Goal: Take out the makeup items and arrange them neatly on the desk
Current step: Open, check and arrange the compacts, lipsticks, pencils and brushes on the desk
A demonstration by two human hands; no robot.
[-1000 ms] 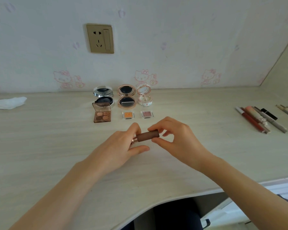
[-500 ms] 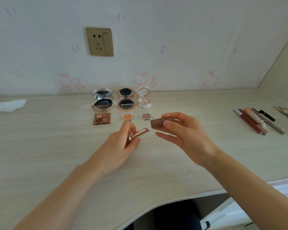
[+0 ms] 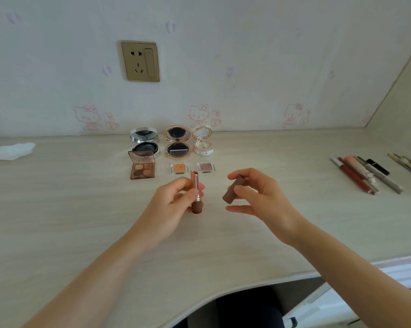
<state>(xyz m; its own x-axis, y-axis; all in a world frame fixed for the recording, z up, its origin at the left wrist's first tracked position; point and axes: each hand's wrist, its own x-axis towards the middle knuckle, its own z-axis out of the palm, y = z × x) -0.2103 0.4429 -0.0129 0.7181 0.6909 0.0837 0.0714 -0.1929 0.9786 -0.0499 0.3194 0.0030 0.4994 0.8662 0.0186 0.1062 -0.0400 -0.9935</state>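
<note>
Pale wood desk (image 3: 57, 221) below a cartoon-print wall: an open eyeshadow palette (image 3: 141, 167) and compacts (image 3: 177, 145) line up at 12 o'clock, pencils (image 3: 360, 176) at 2 o'clock. Centre, over the desk, the left hand (image 3: 173, 207) pinches an uncapped lipstick (image 3: 196, 194) upright; the right hand (image 3: 256, 197) pinches its brown cap (image 3: 232, 189), just apart. Judged risk: the narrow tube, stood on end, could topple and roll

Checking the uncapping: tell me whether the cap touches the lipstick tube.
Apart. The head view shows bare desk between the cap and the lipstick tube.
</note>
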